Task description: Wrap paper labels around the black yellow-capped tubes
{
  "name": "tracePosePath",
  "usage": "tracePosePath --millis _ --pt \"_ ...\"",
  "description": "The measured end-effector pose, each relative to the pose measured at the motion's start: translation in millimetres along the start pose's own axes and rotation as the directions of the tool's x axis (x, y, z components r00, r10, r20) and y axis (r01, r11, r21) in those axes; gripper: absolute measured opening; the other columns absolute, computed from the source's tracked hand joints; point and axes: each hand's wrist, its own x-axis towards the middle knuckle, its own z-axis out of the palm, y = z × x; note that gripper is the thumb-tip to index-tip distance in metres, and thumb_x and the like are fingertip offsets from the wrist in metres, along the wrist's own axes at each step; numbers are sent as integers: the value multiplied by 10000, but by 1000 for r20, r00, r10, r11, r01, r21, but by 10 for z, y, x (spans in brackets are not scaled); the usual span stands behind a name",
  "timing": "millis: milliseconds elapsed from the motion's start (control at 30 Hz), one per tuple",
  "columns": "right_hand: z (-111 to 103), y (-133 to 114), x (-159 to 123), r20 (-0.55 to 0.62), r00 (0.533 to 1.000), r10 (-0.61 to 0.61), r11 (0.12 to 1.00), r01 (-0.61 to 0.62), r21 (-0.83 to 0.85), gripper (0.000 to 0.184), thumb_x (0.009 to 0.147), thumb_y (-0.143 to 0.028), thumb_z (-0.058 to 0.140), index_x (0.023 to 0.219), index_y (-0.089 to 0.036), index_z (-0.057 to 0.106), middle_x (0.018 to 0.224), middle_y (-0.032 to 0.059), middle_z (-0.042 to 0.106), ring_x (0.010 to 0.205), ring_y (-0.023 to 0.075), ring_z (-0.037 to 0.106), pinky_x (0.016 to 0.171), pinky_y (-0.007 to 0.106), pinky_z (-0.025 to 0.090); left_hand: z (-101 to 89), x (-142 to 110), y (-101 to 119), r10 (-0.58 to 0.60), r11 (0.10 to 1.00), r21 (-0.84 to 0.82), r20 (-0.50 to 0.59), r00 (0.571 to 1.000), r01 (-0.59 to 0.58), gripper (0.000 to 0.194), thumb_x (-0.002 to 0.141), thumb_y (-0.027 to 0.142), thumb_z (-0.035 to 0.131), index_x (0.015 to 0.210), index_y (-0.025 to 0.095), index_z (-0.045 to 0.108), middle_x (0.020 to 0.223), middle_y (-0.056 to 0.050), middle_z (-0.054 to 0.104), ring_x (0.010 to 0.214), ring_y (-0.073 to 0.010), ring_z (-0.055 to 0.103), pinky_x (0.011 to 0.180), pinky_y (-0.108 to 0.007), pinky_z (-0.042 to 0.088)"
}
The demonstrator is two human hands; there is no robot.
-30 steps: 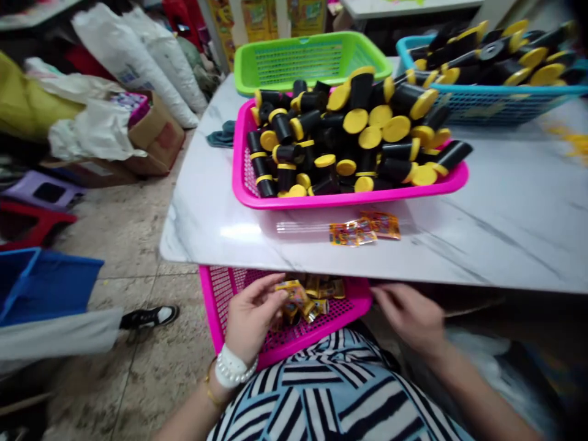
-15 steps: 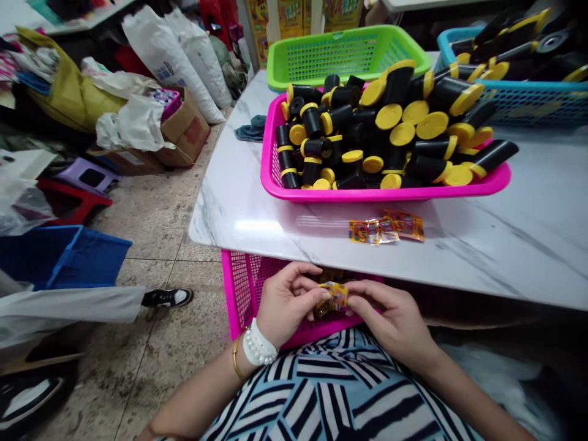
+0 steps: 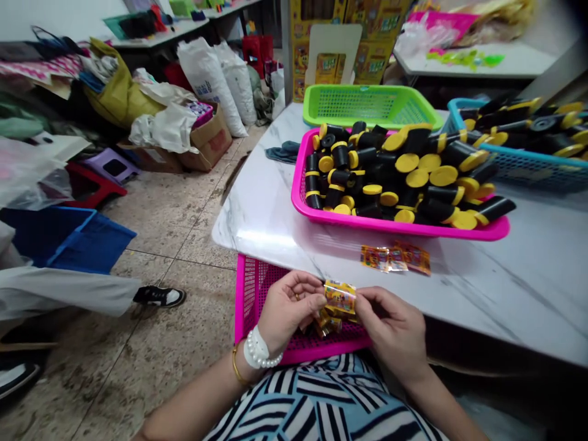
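Between my two hands a small shiny orange-yellow printed packet [image 3: 340,297] is stretched out, pinched at both ends. My left hand [image 3: 291,306], with a white band and pearl bracelet at the wrist, grips its left end between thumb and finger. My right hand [image 3: 390,324] pinches its right end. Below lies a pink basket [image 3: 243,300] on my lap, partly under the table edge, holding more such packets [image 3: 328,324]. On the table just ahead, several similar packets [image 3: 395,257] lie in an overlapping row.
A pink basket [image 3: 399,229] heaped with black, yellow-capped canisters [image 3: 418,177] stands on the white marbled table [image 3: 261,226]. Behind it are a green basket [image 3: 372,92] and a blue basket [image 3: 528,162] of canisters. At left, a person's leg [image 3: 68,294] extends near a blue crate [image 3: 68,239].
My view has tilted up, so the table and baskets sit lower in the picture. The packet between my hands, crumpled before, is now flatter and its printed face shows more.
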Motion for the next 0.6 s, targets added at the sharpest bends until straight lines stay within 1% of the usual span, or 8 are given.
tracePosePath --millis 100,200,233,333,400,467,533,600 --pt "15 -30 75 -10 997 -78 997 78 -10 137 923 -220 632 811 -206 710 691 -15 696 573 114 631 557 191 498 43 9 5 -20 999 -30 15 1000 20 416 606 316 930 860 141 650 672 12 682 443 -58 553 430 -147 402" --pt "46 -75 170 -27 989 -144 990 143 -9 151 933 -201 611 808 -203 696 706 -8 707 607 123 669 581 188 521 87 22 29 -45 999 -18 7 999 46 446 571 369 941 837 149 658 563 31 631 407 -73 523 388 -145 306" --pt "54 -90 210 -26 985 -169 986 168 -8 164 940 -194 597 803 -202 688 696 -9 702 600 121 669 575 186 521 100 35 49 -64 998 -6 15 998 64 456 550 391 947 818 140 676 564 23 632 407 -69 512 397 -151 302" --pt "24 -145 390 -2 959 -284 959 284 -25 181 948 -180 571 803 -201 676 663 -16 688 562 113 657 540 182 505 142 113 180 -80 995 70 94 992 73 488 534 496 936 744 97 748 521 5 589 398 -35 416 399 -159 235" --pt "-76 -193 584 35 932 -361 930 362 -64 175 949 -188 578 811 -205 683 671 -17 695 564 112 657 544 186 502 184 196 331 -59 993 110 117 991 46 495 555 532 919 718 87 778 462 22 516 391 -18 343 401 -165 170" --pt "-241 -237 843 44 912 -407 903 410 -130 154 948 -208 597 827 -211 693 701 -12 708 585 116 658 561 196 503 240 295 498 -25 993 114 97 995 14 488 569 537 911 731 92 794 428 34 476 385 -19 330 407 -168 156" --pt "-442 -252 1149 -30 885 -465 861 444 -250 100 939 -230 624 882 -210 705 762 4 728 636 130 669 599 216 512 296 392 624 7 997 80 45 999 -11 502 545 531 922 776 101 805 421 30 493 383 -31 363 411 -166 200" --pt "-641 -233 1464 -124 817 -563 754 446 -482 88 922 -260 654 919 -200 719 862 46 753 769 183 700 741 279 536 333 462 666 16 999 34 -8 1000 -16 550 519 519 933 863 106 813 434 23 531 376 -35 375 411 -167 239"
